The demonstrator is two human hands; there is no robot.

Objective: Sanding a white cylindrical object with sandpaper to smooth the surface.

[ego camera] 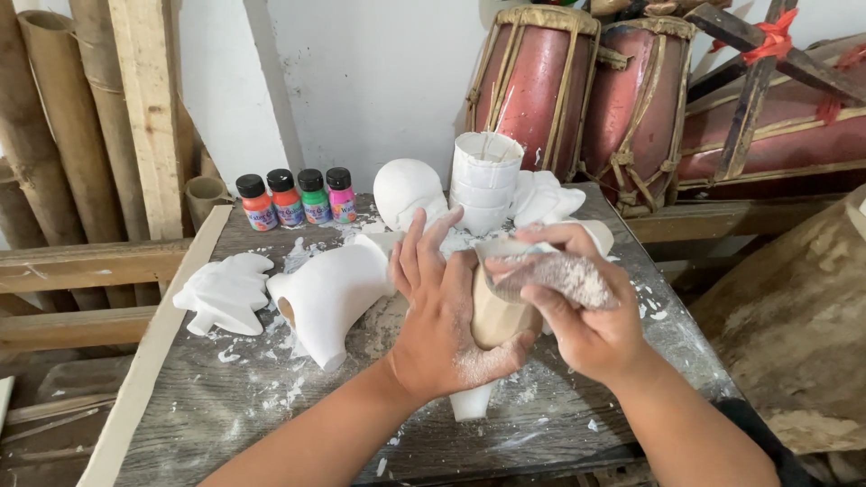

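Head view shows both hands at work over a dusty grey wooden table [225, 406]. Left hand [442, 316] is wrapped round a pale plaster figure [494, 317], palm against its side and fingers extended upward, steadying it with its white base resting on the table below the wrist. Right hand [586, 316] is closed in a pinch on a worn sheet of sandpaper [550, 271], pressed against the upper part of the figure.

Judgement: the smoothing step is in hand; the figure's body looks tan and rubbed while its base is white. The next move calls for firm support from the left hand and light, even strokes, since thin plaster edges could chip.

Left of the left hand lies a hollow white casting [329, 293], and beyond it a white leaf-shaped casting [224, 293]. Ahead of the hands stand a rounded white head [406, 191], stacked white cups [484, 180] and four small paint bottles [298, 198]. Two red drums [586, 90] stand behind.
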